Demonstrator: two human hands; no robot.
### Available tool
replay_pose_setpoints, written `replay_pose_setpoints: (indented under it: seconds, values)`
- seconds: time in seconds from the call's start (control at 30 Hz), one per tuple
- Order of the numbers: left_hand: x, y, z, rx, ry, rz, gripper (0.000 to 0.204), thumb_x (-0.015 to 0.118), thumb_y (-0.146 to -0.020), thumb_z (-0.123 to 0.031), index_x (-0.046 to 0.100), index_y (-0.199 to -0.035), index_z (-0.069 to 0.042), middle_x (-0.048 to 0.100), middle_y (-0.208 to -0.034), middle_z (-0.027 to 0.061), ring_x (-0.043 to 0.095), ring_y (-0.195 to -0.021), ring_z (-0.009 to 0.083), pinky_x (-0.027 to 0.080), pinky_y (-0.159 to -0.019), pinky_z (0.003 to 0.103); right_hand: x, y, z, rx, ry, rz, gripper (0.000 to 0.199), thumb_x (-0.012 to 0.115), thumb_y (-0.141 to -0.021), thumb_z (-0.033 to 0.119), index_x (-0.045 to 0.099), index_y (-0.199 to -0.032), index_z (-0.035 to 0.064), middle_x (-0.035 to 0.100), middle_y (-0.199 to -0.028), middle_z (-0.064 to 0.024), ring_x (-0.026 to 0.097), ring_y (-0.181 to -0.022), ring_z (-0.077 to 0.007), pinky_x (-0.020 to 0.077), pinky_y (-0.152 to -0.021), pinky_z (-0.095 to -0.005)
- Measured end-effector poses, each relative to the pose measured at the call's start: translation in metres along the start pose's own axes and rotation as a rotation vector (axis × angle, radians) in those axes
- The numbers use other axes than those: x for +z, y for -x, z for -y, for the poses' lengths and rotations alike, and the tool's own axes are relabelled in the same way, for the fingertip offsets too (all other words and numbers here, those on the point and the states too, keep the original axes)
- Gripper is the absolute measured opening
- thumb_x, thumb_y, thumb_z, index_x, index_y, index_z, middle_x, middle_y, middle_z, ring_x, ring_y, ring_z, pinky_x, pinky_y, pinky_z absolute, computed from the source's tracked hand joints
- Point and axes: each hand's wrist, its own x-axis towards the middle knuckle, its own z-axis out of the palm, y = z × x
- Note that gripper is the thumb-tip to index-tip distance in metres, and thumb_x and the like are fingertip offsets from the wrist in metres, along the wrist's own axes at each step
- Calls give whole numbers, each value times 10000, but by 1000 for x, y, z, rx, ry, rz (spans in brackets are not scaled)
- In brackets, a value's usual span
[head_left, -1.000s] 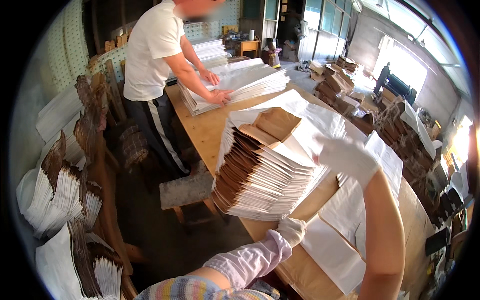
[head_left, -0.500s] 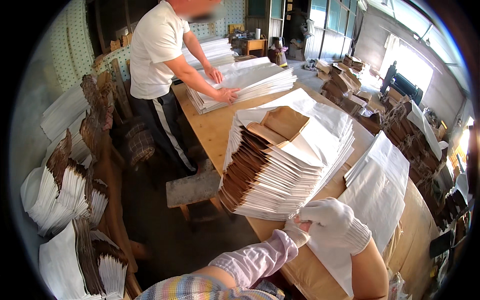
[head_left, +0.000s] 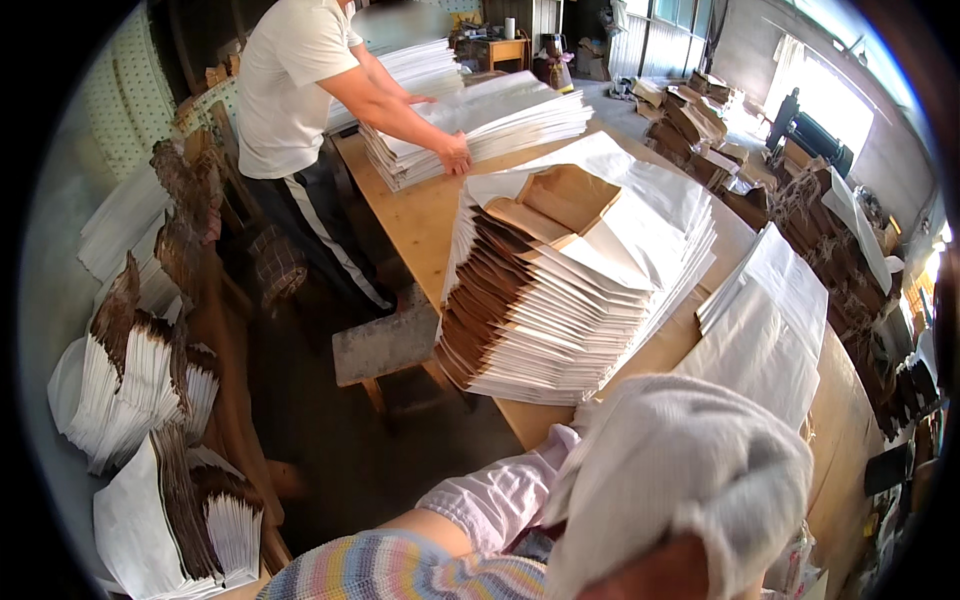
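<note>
A large white knitted shape, which looks like my gloved right hand, is raised very close to the camera, blurred, its fingers not readable. Behind it my left hand is nearly all hidden; the lilac sleeve on that arm reaches toward the table's near edge. Just beyond them stands a fanned stack of white paper bags with brown inner layers showing at the left. On top lies a folded brown paper piece. Flat white sheets or bags lie to the right of the stack.
Across the wooden table, a person in a white shirt has both hands at another white paper stack. A stool stands left of the table. Bundled bags line the left side; brown bundles fill the right.
My right hand has come up from the near table edge toward the camera and now covers the left. The other person's hands have shifted to the near side of their stack. The view has tilted slightly.
</note>
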Motion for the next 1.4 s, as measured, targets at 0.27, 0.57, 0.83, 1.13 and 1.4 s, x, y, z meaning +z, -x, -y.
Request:
replay_pose_setpoints:
  seconds: [0.27,0.57,0.83,1.13,1.4]
  values:
    - [0,0,4,-11,-5,23,270,582,-1020,-366,736,-985,-148,779,-904,72,769,-858,277,591,-736,431,6,5,13,-63,30,-29,132,773,-762,105,719,-881,86,714,-871,-72,689,-781,-281,542,-714,-400]
    - [2,-33,-4,-20,49,87,260,594,-1015,-366,734,-976,-151,779,-897,63,772,-856,263,594,-727,421,4,5,23,-99,91,-60,167,773,-736,114,720,-893,90,723,-894,-68,689,-786,-283,542,-720,-399]
    - [2,-32,-12,-2,-11,-11,299,598,-1000,-409,737,-984,-145,781,-913,93,766,-867,280,585,-746,427,-1,25,28,-49,220,-105,199,773,-714,122,721,-904,94,731,-915,-64,689,-791,-284,542,-726,-399]
    - [10,-24,-14,85,-68,-241,326,561,-1013,-377,689,-859,-120,736,-811,106,727,-771,308,546,-735,465,-1,287,-41,981,954,-185,305,709,-684,19,703,-988,53,727,-1001,-157,702,-893,-382,565,-771,-455]
    - [10,-25,-7,52,-134,-278,260,677,-953,-343,671,-827,-115,735,-795,120,731,-760,309,567,-718,448,4,442,11,1726,1322,-829,314,731,-887,230,663,-1147,68,687,-1145,-204,675,-999,-428,537,-857,-489]
